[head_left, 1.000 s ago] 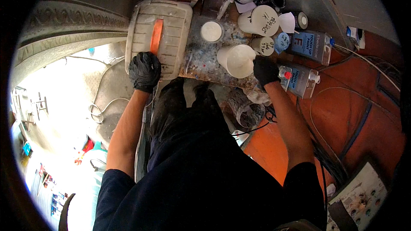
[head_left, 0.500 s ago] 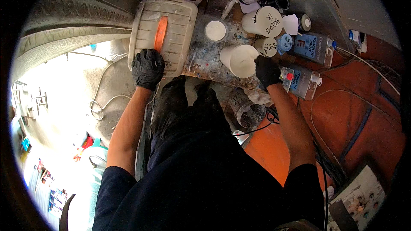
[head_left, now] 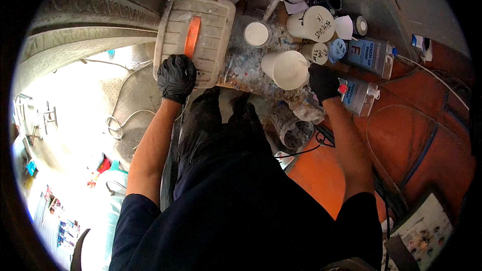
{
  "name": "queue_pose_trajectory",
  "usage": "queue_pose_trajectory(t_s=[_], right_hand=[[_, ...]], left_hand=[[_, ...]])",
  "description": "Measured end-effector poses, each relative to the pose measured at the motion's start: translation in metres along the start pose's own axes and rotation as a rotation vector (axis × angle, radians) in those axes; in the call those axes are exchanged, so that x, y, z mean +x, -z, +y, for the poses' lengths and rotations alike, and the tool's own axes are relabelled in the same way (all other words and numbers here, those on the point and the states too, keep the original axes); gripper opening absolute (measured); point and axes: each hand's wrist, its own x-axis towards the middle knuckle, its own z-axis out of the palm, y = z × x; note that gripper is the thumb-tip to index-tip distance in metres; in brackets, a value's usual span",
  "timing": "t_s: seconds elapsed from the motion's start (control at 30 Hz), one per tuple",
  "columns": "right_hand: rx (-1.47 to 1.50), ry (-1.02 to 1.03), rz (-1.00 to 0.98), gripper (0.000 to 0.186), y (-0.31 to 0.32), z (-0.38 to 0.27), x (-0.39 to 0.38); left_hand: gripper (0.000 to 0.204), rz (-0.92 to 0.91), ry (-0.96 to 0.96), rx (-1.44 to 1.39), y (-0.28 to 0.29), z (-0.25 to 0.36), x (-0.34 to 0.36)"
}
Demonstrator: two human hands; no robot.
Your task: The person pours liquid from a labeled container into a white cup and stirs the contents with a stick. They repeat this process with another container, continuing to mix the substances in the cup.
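Note:
My left hand (head_left: 177, 79), in a black glove, is closed and rests on the near part of a ribbed, off-white box lid (head_left: 213, 45). An orange strip (head_left: 193, 35) lies on the lid and runs down to this hand; whatever is under the fingers is hidden. My right hand (head_left: 324, 81), also black-gloved, is closed at the right rim of an open white tub (head_left: 271, 65). Pale, creamy stuff (head_left: 292, 73) fills part of the tub, which leans a little towards me. Something thin and pale may reach from the fingers into it, but I cannot make it out.
Beyond the tub stand a round cup of white stuff (head_left: 256, 34), a lidded white tub (head_left: 319, 22) and a smaller lidded pot (head_left: 316, 53). Clear blue-labelled jugs (head_left: 369, 59) stand at the right. A grimy bucket (head_left: 293, 131) sits below the stained bench (head_left: 238, 73). Cables cross the orange floor (head_left: 422, 130).
My right hand has shifted slightly to the right along the tub's rim. My left hand stays at the same spot on the lid. The whole view has moved a little.

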Motion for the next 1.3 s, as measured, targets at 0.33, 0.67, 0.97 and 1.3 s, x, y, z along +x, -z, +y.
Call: queue_pose_trajectory(t_s=[0.33, 0.67, 0.97, 1.3], right_hand=[[0.349, 0.017, -0.099, 0.021, 0.005, -0.034, -0.011], [0.128, 0.123, -0.207, 0.016, -0.021, -0.027, -0.015], [0.065, -0.022, -0.211, 0.019, -0.013, -0.034, -0.002], [0.108, -0.084, -0.168, 0.020, -0.012, -0.024, 0.008]], left_hand=[[0.016, -0.012, -0.002, -0.036, 0.000, -0.003, 0.000], [0.016, 0.023, -0.009, -0.048, -0.005, -0.004, -0.002], [0.014, 0.050, -0.039, -0.043, -0.002, -0.003, 0.000], [0.014, 0.025, -0.015, -0.033, -0.004, -0.006, -0.003]])
